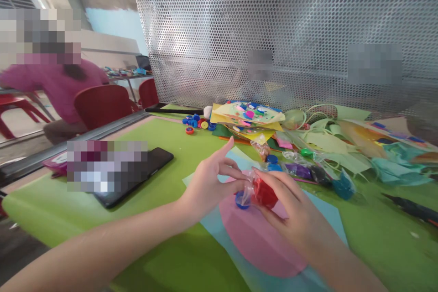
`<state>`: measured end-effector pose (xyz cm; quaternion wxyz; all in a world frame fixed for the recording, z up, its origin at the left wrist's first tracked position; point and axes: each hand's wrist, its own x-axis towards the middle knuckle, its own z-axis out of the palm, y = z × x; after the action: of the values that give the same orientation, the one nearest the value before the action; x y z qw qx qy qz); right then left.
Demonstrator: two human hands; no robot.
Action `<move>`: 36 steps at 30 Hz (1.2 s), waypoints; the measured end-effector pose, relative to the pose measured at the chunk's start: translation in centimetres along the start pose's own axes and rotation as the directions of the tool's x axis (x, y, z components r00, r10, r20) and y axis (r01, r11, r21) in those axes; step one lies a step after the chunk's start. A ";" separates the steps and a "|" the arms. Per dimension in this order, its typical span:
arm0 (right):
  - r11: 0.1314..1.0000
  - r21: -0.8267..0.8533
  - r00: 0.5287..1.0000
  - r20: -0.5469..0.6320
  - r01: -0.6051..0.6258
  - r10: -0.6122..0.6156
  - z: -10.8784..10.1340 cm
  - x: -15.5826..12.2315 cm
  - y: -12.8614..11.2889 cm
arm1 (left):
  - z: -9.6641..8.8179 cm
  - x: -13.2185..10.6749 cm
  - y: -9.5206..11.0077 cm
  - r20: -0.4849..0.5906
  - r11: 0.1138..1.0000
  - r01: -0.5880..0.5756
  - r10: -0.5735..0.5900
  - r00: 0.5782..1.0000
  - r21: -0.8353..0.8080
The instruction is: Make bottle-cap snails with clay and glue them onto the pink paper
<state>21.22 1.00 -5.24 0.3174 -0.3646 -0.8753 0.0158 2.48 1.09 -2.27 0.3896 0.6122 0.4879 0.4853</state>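
Observation:
My right hand (290,212) grips a lump of red clay (264,191) wrapped in a clear plastic bag (248,188). My left hand (212,180) pinches the edge of that bag between thumb and middle finger, with the index finger stretched upward. Both hands hover over a pink paper oval (260,237) lying on a light blue sheet (328,214). A blue bottle cap (241,200) shows just below the bag, between my hands.
A black phone (150,166) lies on the green table (160,246) at left. Several bagged clay lumps (308,171), bottle caps (195,123) and stacked coloured paper (248,118) lie behind. A perforated metal screen (290,41) stands at the back. A person in pink (58,86) sits far left.

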 end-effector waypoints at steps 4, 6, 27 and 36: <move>1.000 -0.016 1.000 0.013 0.026 -0.025 0.2 0.0 -0.1 | 0.0 0.0 -0.1 0.052 0.998 0.055 -0.053 0.997 -0.044; 0.999 -0.025 0.999 0.022 0.039 -0.038 0.1 0.0 0.0 | 0.0 0.1 -0.3 0.072 0.996 0.055 -0.050 0.996 -0.069; 0.776 -0.457 0.897 -0.135 -0.434 0.422 -1.8 -1.2 7.0 | -0.9 1.8 -1.0 0.057 0.903 0.198 -0.190 0.980 -0.381; 0.724 -0.585 0.919 -0.107 -0.367 0.379 -1.0 -1.9 7.7 | -0.6 1.2 -0.7 0.073 0.960 0.085 -0.067 0.995 -0.268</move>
<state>27.58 5.22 -7.46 0.1686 -0.6133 -0.7475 -0.1916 1.84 2.38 -2.57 0.5030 0.5491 0.4277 0.5124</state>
